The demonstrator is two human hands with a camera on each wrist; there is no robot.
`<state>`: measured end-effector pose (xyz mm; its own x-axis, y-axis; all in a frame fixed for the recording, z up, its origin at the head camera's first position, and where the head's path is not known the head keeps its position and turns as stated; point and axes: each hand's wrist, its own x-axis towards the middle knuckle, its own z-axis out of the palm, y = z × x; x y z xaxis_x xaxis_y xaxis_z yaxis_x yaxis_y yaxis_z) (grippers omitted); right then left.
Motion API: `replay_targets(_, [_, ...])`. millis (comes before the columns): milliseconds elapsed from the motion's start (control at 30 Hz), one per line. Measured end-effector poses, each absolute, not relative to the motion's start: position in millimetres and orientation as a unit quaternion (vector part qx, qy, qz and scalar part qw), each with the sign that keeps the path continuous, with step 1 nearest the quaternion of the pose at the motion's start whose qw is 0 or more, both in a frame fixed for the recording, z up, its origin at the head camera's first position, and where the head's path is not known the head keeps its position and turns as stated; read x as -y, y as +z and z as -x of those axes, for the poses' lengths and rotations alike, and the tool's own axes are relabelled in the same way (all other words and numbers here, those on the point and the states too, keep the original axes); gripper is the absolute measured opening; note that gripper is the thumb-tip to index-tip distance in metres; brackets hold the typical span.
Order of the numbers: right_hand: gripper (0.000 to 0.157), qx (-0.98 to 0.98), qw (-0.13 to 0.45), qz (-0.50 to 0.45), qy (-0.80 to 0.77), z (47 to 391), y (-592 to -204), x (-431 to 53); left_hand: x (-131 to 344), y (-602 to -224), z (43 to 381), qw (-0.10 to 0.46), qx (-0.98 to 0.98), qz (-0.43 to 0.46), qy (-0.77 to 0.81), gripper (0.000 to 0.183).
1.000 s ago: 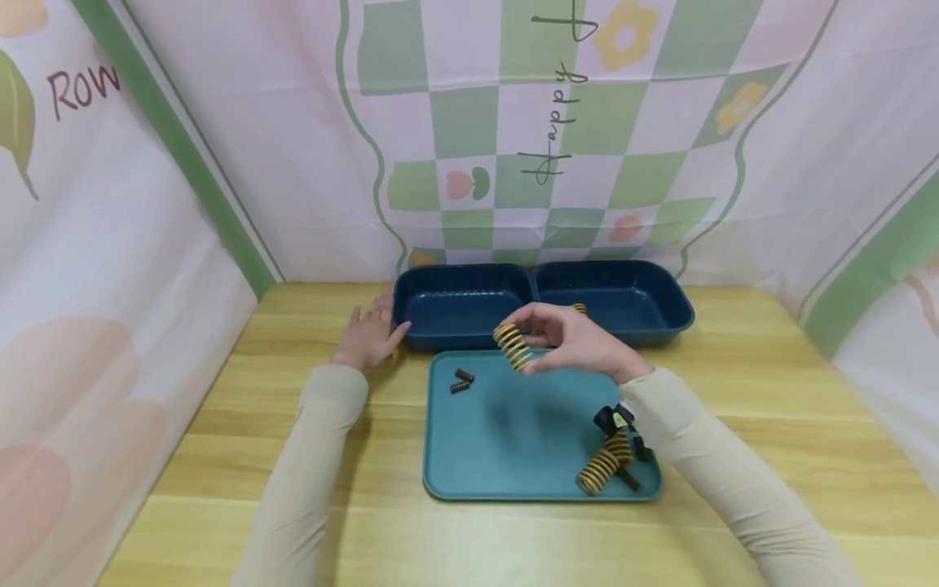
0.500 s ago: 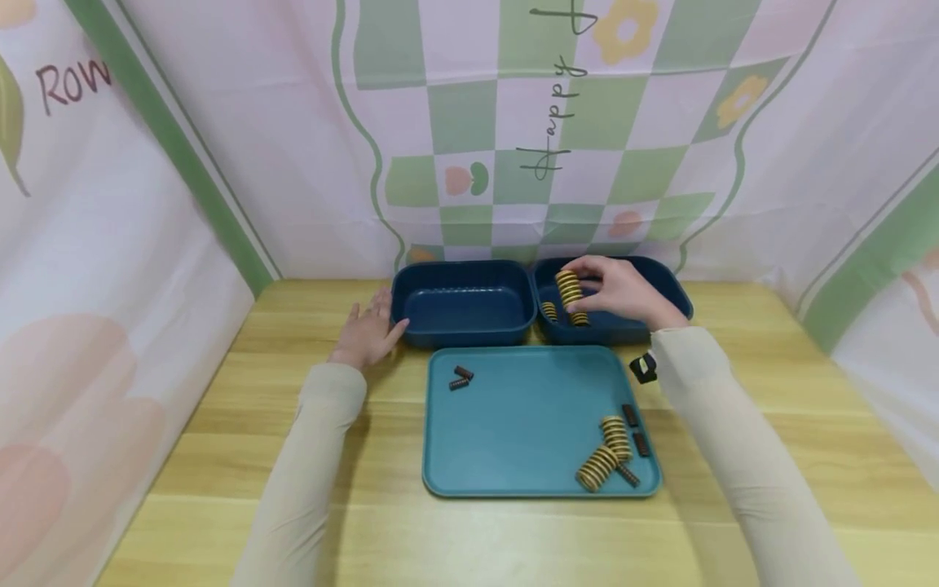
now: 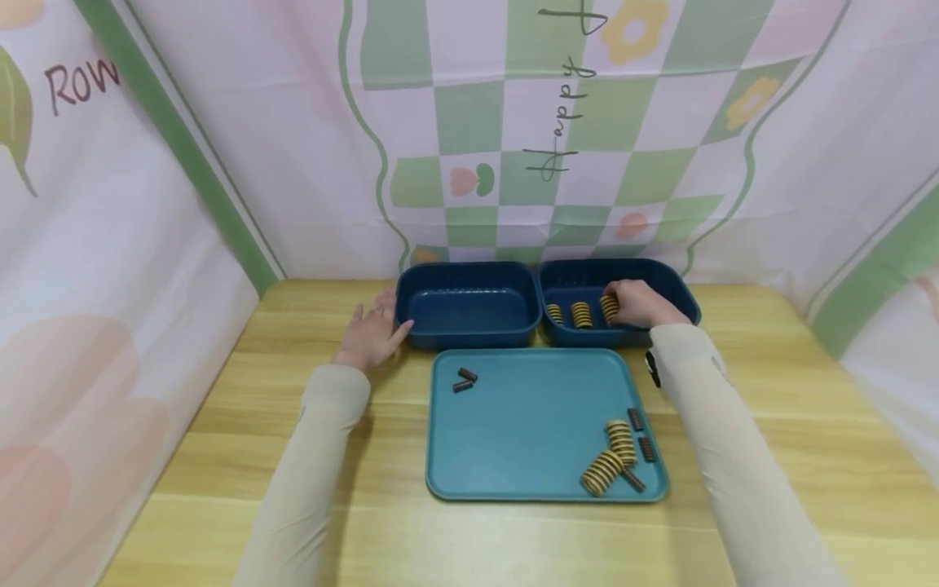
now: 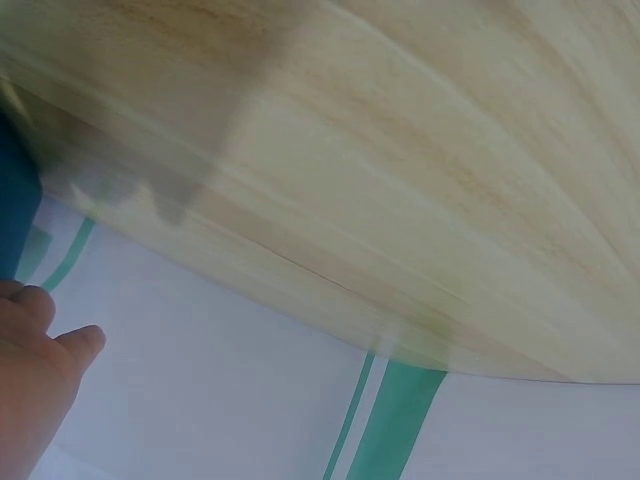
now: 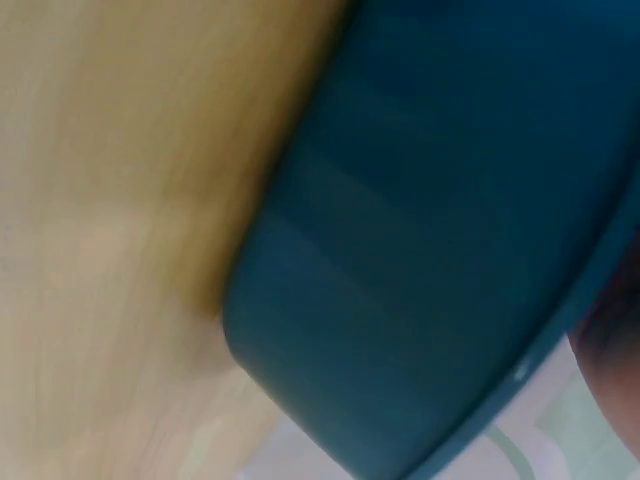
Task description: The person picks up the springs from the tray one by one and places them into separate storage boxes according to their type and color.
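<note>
My right hand point(image 3: 637, 303) reaches into the right dark blue bin point(image 3: 616, 336) and grips a yellow coil spring point(image 3: 609, 306), partly covered by the fingers. To its left in that bin stand two more yellow coil springs, a middle one point(image 3: 581, 315) and a leftmost one point(image 3: 555, 314). With fingers spread, my left hand point(image 3: 369, 336) rests on the table, its thumb at the side of the left dark blue bin point(image 3: 469, 338). The right wrist view mostly shows the right bin's outer wall point(image 5: 400, 250); the spring is hidden there.
A teal tray point(image 3: 513, 440) lies in front of the bins. Two yellow coil springs point(image 3: 601, 472) and several small brown springs point(image 3: 645, 449) lie at its right. Two small brown springs point(image 3: 463, 386) lie at its upper left. A patterned curtain point(image 3: 293, 163) hangs behind the table.
My right hand has carried the yellow coil spring from above the tray into the right bin and lowered it beside the other two. The left hand stays in place.
</note>
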<state>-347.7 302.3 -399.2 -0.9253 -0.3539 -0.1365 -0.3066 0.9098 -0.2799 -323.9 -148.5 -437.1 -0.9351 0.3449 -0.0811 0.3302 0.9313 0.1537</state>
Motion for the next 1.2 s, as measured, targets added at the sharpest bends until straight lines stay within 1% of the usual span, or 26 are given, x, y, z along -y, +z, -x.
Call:
replay_targets(300, [0.041,-0.973,0.1,0.178,-0.106,353.5,-411.6,-302.1,148.4,-439.9,325.5,0.046,-0.981,-0.173,0.078,0.073])
replay_targets(600, [0.041,-0.971,0.105,0.184,-0.108,357.0,-416.0,-303.5,149.0,-438.7,325.1,0.05,-0.981,-0.17,0.075,0.073])
replay_targets(733, [0.046,-0.971,0.097,0.185,-0.119,355.8,-412.8,-302.4,149.2,-437.3,324.0,0.053,-0.981,-0.17,0.078,0.073])
replay_targets(1000, [0.062,-0.973,0.088,0.164,-0.138,348.5,-397.9,-302.8,149.4,-436.1,324.0,0.043,-0.981,-0.175,0.071,0.073])
replay_targets(1100, [0.062,-0.972,0.079,0.168,-0.143,342.8,-392.6,-303.7,149.3,-437.2,324.8,0.041,-0.98,-0.178,0.073,0.073])
replay_targets(1200, [0.061,-0.971,0.057,0.18,-0.147,334.8,-386.4,-305.0,148.7,-438.6,325.8,0.043,-0.98,-0.18,0.071,0.073])
